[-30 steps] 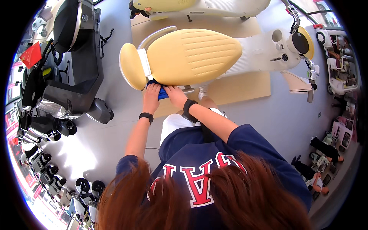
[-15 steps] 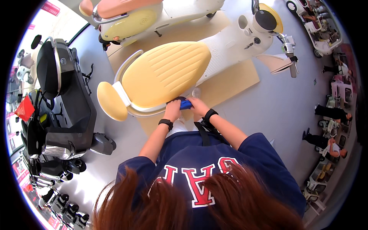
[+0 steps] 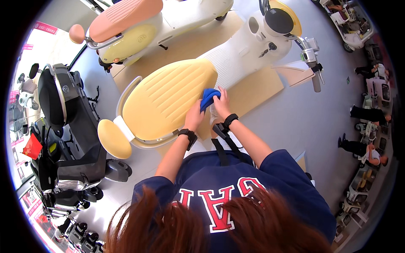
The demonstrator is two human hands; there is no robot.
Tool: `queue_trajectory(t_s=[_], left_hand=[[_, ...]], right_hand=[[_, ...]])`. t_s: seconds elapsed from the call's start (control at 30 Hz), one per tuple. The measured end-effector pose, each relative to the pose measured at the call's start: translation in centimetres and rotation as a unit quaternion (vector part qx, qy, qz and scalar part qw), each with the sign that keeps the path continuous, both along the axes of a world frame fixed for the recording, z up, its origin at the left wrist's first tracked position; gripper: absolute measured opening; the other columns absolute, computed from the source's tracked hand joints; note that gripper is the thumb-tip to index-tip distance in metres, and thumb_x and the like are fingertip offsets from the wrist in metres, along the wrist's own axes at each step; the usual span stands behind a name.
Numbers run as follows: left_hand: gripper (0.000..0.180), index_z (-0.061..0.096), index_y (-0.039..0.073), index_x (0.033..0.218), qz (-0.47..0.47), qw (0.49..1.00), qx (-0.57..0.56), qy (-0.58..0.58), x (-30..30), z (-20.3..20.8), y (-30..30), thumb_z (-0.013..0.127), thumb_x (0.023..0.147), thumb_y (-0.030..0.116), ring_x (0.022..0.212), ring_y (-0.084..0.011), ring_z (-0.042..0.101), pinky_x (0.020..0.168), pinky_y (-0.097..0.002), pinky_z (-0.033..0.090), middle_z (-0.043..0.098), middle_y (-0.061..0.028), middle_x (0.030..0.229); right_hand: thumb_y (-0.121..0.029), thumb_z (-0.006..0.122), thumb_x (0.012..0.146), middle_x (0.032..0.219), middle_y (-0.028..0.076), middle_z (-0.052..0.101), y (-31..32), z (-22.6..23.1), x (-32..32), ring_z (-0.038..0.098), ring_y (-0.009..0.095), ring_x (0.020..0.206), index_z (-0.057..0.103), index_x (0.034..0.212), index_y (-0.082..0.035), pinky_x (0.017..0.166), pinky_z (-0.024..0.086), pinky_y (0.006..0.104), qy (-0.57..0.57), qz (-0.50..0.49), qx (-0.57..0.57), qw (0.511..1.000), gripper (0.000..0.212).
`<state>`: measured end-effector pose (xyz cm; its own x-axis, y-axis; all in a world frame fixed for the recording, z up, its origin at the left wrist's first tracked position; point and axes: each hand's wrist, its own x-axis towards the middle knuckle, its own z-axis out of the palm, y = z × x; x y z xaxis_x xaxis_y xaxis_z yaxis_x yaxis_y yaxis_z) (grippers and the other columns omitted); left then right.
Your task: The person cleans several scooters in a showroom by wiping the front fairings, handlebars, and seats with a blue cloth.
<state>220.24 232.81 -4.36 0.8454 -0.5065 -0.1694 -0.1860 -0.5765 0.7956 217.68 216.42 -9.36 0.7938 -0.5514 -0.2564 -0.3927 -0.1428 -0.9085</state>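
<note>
A folded blue cloth (image 3: 208,98) is held between my two hands, beside the front right edge of a yellow scooter seat (image 3: 168,99). My left hand (image 3: 194,114) grips the cloth's lower left side, close against the seat's edge. From the other side my right hand (image 3: 222,103) closes its fingers on the cloth. The seat belongs to a cream scooter (image 3: 232,55) with a ribbed footboard and a handlebar (image 3: 310,57) at the upper right. Behind the seat is a round yellow backrest (image 3: 114,139) on a metal rail.
A second scooter with a pink seat (image 3: 126,19) stands at the far side. On the left are a black scooter (image 3: 80,126) and several more dark ones. People (image 3: 367,114) and small vehicles line the right. A tan board (image 3: 257,90) lies under the cream scooter.
Both hands have moved forward along the seat's edge with the blue cloth, from its rear side toward its front tip. The cloth shows more now. The view has shifted slightly.
</note>
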Motion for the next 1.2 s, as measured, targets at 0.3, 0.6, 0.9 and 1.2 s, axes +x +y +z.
queue_trajectory(t_s=[0.3,0.6,0.9,1.2], left_hand=[[0.054,0.05,0.0,0.137,0.028,0.994,0.054,0.091,2.6,0.5,-6.2,0.06,0.084,0.003,0.116,-0.0442,0.059,0.099,-0.0476,0.048,0.062,-0.0273,0.124],[0.039,0.055,-0.002,0.127,0.101,0.991,0.023,0.089,8.6,-0.7,-12.5,0.064,0.092,0.012,0.095,-0.0484,0.066,0.083,-0.0487,0.051,0.068,-0.0301,0.098],[0.054,0.043,0.0,0.145,0.165,0.979,-0.068,0.098,4.4,-1.2,-11.5,0.059,0.094,0.003,0.116,-0.0445,0.063,0.097,-0.0448,0.049,0.065,-0.0288,0.123],[0.05,0.049,-0.003,0.14,0.097,0.987,-0.05,0.121,2.6,2.6,-9.3,0.065,0.094,0.006,0.108,-0.0292,0.068,0.092,-0.0359,0.052,0.067,-0.0222,0.117]], right_hand=[[-0.034,0.048,0.095,0.113,0.006,0.07,-1.4,-2.8,4.3,0.062,0.023,0.106,0.063,0.113,-0.013,0.096,0.047,0.0393,-0.029,-0.24,0.645,0.725,0.032],[-0.031,0.059,0.093,0.114,0.008,0.057,-7.7,0.3,14.7,0.057,0.021,0.106,0.045,0.135,-0.011,0.097,0.047,0.0344,0.025,-0.078,0.46,0.884,0.049],[-0.024,0.071,0.089,0.153,0.034,0.034,-6.6,1.2,11.9,0.036,0.049,0.142,0.016,0.156,-0.002,0.116,0.034,0.0478,0.004,0.177,0.101,0.979,0.089],[-0.014,0.068,0.089,0.152,0.033,0.035,-7.9,5.6,8.2,0.036,0.048,0.143,0.019,0.156,-0.002,0.114,0.038,0.0456,-0.009,0.252,0.126,0.959,0.084]])
